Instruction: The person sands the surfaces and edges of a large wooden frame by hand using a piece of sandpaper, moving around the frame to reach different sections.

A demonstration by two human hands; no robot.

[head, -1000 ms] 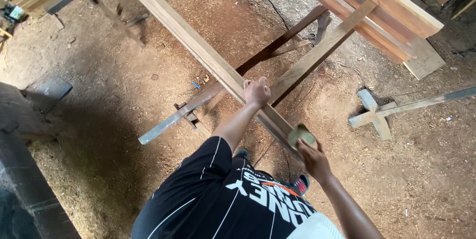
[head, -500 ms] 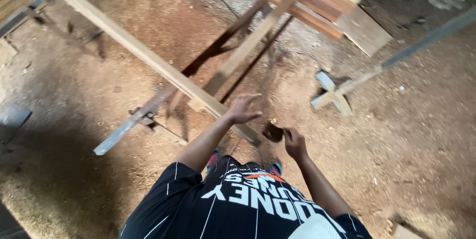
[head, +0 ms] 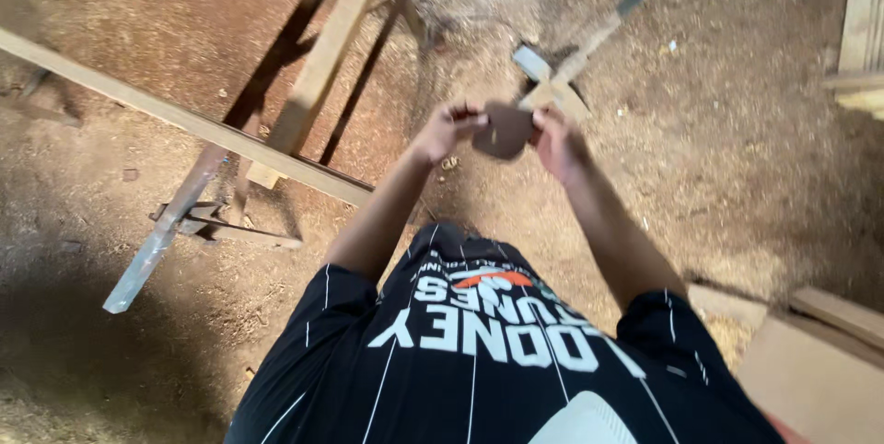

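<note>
Both hands point(head: 448, 131) now off plank point(head: 184, 117), gripping sandpaper point(head: 505, 131)

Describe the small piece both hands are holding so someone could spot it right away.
Above the black striped shirt, two forearms reach out over the sawdust floor. Between the left hand and right hand sits a small dark brown sheet: thin, flat and roundish, unlike the long pale wooden bars nearby.

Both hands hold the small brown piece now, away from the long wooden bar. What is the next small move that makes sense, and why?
Probably bring the small brown piece back down to the long wooden bar. The left hand and the right hand pinch its two edges in the air above the sawdust floor, and nothing touches the bar now, so work on it cannot go on until the piece meets it.
</note>
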